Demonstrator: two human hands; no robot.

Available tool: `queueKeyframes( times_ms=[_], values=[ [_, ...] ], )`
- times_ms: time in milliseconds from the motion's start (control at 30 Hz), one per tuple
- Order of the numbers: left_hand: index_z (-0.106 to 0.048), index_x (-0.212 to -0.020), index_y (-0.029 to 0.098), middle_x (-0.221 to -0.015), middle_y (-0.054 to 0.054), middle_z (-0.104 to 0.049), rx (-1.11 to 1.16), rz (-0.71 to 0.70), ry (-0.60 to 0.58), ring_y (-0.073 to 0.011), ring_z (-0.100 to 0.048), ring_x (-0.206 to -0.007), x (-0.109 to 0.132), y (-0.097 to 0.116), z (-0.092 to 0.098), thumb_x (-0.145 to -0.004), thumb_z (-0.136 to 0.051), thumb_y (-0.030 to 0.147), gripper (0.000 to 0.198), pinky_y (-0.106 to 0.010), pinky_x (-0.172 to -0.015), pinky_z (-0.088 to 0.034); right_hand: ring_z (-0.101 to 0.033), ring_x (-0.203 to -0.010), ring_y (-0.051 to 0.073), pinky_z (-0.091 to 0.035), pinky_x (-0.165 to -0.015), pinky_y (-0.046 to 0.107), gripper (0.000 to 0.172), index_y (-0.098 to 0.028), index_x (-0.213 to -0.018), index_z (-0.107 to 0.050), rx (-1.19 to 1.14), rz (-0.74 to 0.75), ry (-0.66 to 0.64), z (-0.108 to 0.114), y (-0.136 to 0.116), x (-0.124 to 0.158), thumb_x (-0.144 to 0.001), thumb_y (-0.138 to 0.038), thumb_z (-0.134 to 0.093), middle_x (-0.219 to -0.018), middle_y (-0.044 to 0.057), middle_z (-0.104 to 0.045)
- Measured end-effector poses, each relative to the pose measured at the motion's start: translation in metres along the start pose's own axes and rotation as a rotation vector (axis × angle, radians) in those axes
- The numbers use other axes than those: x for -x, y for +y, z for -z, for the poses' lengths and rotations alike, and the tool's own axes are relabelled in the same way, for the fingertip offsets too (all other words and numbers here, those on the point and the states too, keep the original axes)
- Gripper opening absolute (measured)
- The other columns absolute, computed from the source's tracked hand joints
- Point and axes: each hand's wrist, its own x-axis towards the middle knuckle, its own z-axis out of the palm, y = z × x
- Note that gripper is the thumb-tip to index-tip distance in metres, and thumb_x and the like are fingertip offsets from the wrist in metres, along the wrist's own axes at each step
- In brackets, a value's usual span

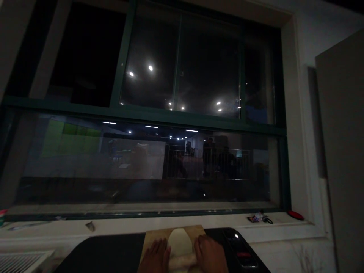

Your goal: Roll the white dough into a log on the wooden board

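A pale, flattened oval of dough (180,239) lies on a light brown board (197,229) at the bottom middle. Across its near part runs a rolling pin (182,261), light in colour. My left hand (155,257) is closed over the pin's left end, its thumb beside the dough. Over the right end curls my right hand (211,254), knuckles up. Both hands cover the pin's ends, and the picture's lower edge cuts them off.
The board rests on a dark tabletop (113,250), with a phone (241,252) to its right. Behind runs a white windowsill (204,222) bearing small wrappers (257,217), a red round item (295,215) and a crumpled scrap (90,226). A large dark window (182,159) stands beyond.
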Motion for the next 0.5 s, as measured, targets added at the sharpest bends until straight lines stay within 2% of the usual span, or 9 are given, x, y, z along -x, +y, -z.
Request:
queueKeyframes(
  times_ms=[100,200,367,500],
  values=[
    [-0.039,-0.143,0.017,-0.153,-0.01,-0.035,-0.111,0.087,-0.106,-0.0316,-0.03,-0.14,-0.017,-0.004,-0.001,-0.084,-0.033,0.019,0.059,-0.057,-0.112,-0.029,-0.069,-0.086,0.024,-0.05,-0.074,0.034,0.042,-0.018,-0.093,-0.068,-0.008,-0.037,-0.058,0.003,0.002,-0.033,-0.096,-0.028,-0.028,-0.092,0.012,-0.073],
    [-0.036,-0.144,0.018,-0.154,-0.01,-0.032,-0.098,0.14,-0.145,-0.0309,-0.027,-0.142,-0.035,-0.01,-0.004,-0.085,-0.031,0.023,0.059,-0.059,-0.112,-0.025,-0.07,-0.086,0.026,-0.051,-0.073,0.035,0.04,-0.015,-0.097,-0.069,0.007,-0.061,-0.123,-0.016,0.006,-0.055,-0.093,-0.026,-0.031,-0.092,0.016,-0.073],
    [-0.041,-0.141,0.018,-0.153,-0.012,-0.035,-0.055,0.153,-0.132,-0.031,-0.027,-0.142,-0.059,-0.024,-0.012,-0.088,-0.026,0.029,0.057,-0.061,-0.112,-0.024,-0.062,-0.108,0.028,-0.05,-0.085,0.042,0.036,-0.02,-0.1,-0.071,0.007,-0.01,-0.146,-0.046,0.011,-0.066,-0.088,-0.025,-0.037,-0.111,0.014,-0.07],
    [-0.042,-0.141,0.017,-0.152,-0.012,-0.036,-0.027,0.133,-0.113,-0.03,-0.027,-0.142,-0.06,-0.023,-0.007,-0.089,-0.022,0.031,0.057,-0.059,-0.112,-0.024,-0.058,-0.117,0.026,-0.046,-0.095,0.043,0.039,-0.022,-0.107,-0.071,-0.034,0.064,-0.164,-0.059,0.017,-0.068,-0.087,-0.024,-0.037,-0.119,0.01,-0.068]
  ],
)
